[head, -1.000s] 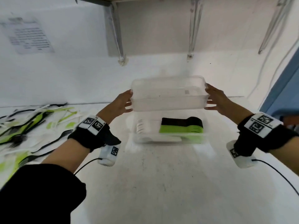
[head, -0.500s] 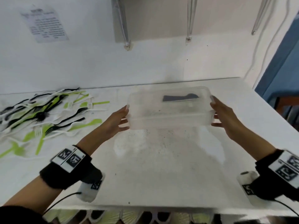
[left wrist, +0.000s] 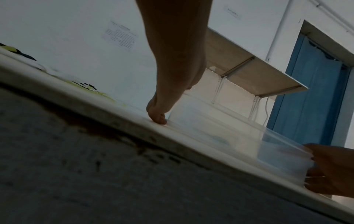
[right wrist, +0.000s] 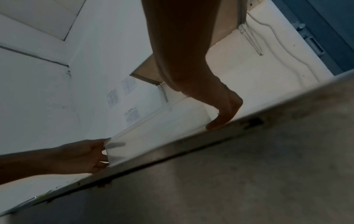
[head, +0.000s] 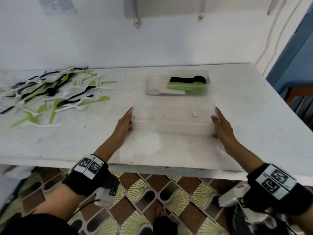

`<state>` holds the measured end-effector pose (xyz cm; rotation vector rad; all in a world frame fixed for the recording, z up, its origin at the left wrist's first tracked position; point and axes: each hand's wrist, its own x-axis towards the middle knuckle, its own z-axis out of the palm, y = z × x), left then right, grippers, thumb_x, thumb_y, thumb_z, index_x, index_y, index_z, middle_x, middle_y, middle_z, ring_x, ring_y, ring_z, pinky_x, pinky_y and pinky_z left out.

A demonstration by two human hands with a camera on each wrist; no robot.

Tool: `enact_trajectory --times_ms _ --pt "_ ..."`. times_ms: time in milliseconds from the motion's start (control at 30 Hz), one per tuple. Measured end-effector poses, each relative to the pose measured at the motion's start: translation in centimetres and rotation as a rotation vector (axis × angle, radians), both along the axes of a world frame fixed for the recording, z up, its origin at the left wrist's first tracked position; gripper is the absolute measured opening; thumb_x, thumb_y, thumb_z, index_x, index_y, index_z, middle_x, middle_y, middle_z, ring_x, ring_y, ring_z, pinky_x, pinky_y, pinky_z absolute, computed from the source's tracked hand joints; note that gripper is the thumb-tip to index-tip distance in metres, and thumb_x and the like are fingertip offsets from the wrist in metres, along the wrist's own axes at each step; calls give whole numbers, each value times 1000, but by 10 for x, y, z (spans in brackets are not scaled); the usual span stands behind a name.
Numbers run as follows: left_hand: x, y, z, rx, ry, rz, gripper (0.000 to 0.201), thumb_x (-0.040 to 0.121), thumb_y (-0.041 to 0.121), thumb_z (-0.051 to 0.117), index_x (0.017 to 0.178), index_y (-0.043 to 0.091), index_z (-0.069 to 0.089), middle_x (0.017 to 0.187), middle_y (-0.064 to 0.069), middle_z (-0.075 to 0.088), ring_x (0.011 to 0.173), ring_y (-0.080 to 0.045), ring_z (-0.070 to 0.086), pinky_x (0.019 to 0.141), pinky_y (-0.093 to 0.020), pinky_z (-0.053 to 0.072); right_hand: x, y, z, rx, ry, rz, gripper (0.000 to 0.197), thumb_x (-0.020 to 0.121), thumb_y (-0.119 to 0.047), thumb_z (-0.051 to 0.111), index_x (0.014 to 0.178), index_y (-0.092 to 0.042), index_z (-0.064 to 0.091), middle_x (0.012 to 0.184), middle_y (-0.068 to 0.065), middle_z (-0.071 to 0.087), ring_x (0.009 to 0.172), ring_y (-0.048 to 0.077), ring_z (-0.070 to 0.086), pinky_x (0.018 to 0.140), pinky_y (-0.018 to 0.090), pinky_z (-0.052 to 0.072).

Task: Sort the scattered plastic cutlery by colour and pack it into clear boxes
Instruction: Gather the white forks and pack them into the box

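An empty clear box [head: 172, 116] stands on the white table [head: 84, 146], near its front edge. My left hand [head: 125, 122] lies flat against its left end and my right hand [head: 221, 124] against its right end, fingers straight. The left wrist view shows my left hand [left wrist: 159, 112] touching the box [left wrist: 229, 128] and the tabletop. In the right wrist view, my right hand [right wrist: 224, 115] is at the other end of the box [right wrist: 159, 136]. Behind it stands a second clear box [head: 208, 88] with stacked white, green and black cutlery. Scattered cutlery [head: 50, 97] lies at the far left.
A wall runs along the back of the table, with shelf brackets [head: 136, 22] above. A blue door [head: 296, 48] stands at the right. Below the table's front edge [head: 152, 167] a patterned tile floor shows.
Both hands brought the empty box down from above the filled box and towards me; it now rests on the table in front of that box. The head view has tilted downward.
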<state>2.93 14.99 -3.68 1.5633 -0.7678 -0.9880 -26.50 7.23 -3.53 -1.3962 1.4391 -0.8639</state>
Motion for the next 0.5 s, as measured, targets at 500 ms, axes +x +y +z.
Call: enact_trajectory --times_ms 500 --pt "-1 -2 9 56 -89 67 46 98 39 41 137 16 45 139 -4 47 120 -20 47 96 -28 37 -10 -19 -5 -172 456 99 56 95 -44 41 145 -19 31 124 23 52 125 37 36 103 37 23"
